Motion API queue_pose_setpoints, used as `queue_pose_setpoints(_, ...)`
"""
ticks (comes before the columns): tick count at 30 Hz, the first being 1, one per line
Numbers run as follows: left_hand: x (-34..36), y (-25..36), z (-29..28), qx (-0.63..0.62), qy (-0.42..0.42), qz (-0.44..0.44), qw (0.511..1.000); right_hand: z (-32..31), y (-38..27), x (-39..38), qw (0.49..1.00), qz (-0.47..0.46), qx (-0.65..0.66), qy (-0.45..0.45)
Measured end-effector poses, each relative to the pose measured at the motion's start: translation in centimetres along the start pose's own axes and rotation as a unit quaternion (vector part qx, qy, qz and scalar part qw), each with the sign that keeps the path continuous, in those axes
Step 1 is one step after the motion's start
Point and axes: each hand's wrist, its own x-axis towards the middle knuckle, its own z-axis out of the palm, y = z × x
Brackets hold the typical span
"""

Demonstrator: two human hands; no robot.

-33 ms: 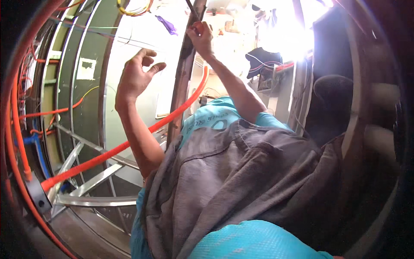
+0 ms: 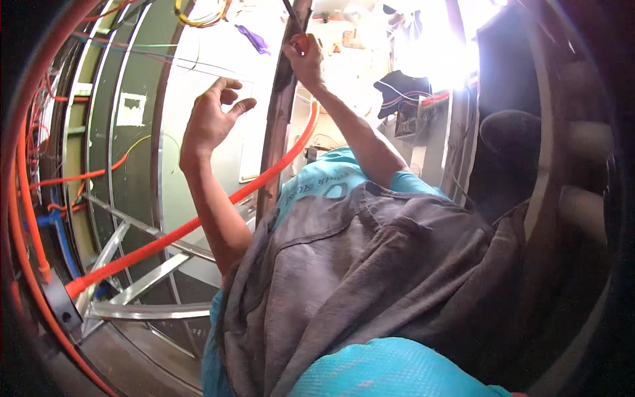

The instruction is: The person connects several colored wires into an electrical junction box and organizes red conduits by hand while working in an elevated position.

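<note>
My right hand is raised at the top middle, in front of a brown upright post. Its fingers are closed on a small red-orange piece, mostly hidden by the fingers. A thin dark rod runs up from just above it; whether the two are joined I cannot tell. To the left, my left hand is held up in the air with its fingers loosely bent and the thumb apart, and nothing visible in it. Thin wires stretch just above its fingertips.
A corrugated orange tube crosses behind my left forearm, down to a grey box. Metal bars form a frame at lower left. Coiled yellow cable hangs at upper left. A dark cloth-like thing lies right of my right forearm.
The view has shifted very slightly. Both hands keep the same pose, the right one still closed on the red-orange piece.
</note>
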Motion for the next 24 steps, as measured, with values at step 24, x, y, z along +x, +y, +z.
queue_pose_setpoints(24,0.4,0.1,13.2,0.088,-0.112,-0.062,0.988,0.6,0.0,-0.8,0.944,0.230,0.228,-0.057)
